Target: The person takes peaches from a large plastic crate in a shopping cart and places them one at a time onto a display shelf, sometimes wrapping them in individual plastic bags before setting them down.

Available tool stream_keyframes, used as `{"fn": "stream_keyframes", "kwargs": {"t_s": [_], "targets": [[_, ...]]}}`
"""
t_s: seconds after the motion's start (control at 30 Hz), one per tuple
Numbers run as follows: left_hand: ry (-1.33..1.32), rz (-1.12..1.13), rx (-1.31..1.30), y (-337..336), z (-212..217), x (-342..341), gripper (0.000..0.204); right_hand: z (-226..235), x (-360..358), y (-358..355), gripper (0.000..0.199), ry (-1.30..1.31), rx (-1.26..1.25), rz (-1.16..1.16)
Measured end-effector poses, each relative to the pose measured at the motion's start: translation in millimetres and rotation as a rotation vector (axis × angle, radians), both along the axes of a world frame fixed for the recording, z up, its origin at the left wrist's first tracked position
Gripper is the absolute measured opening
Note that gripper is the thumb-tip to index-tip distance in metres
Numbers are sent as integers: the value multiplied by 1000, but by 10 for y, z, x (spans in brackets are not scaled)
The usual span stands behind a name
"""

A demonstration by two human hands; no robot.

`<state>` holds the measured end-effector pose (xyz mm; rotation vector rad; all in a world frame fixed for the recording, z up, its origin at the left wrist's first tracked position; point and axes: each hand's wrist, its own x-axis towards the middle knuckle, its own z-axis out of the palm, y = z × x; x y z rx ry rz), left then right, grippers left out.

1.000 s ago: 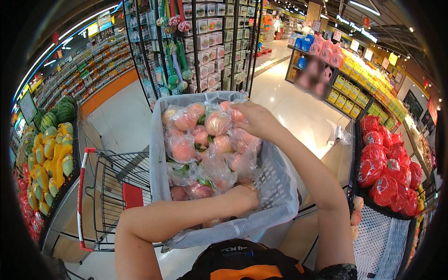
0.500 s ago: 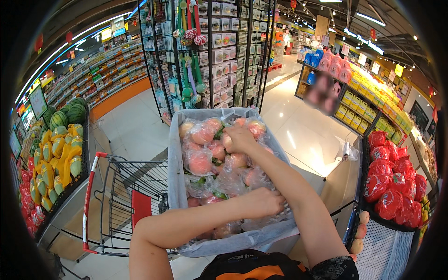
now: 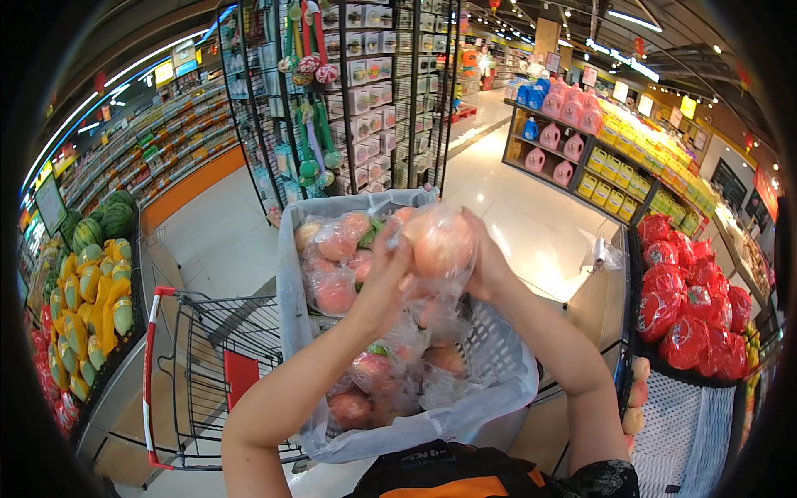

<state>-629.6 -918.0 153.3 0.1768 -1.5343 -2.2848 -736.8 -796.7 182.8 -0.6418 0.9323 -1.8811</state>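
Note:
Both hands lift a clear plastic bag of peaches [image 3: 438, 242] above the far part of a white-lined crate [image 3: 292, 349]. My left hand [image 3: 388, 278] is closed on the bag's left side. My right hand [image 3: 490, 256] grips its right side, fingers curled at the plastic. Beneath and to the left, more bagged peaches [image 3: 336, 292] fill the crate, some with green leaves among them. White perforated lining shows at the crate's right side. The lifted bag hides part of the peaches behind it.
A shopping cart [image 3: 241, 378] with a red handle stands left of the crate. Ahead is a black wire rack [image 3: 357, 108] of hanging goods. Melons [image 3: 95, 307] lie on the left stand; red bags [image 3: 689, 324] and a padded display [image 3: 681, 427] are at right.
The bag of peaches has risen out of the crate between both hands. My left hand has moved away from me to the bag, and my right hand has shifted to the bag's right side.

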Motion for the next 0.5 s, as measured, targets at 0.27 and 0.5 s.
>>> {"fn": "stream_keyframes", "kwargs": {"t_s": [0.27,0.5], "targets": [[56,-405,234,151,-46,75,56,-44,314,323,37,1120,407,-757],[135,-212,157,221,76,121,59,-10,316,516,15,862,154,-1117]]}}
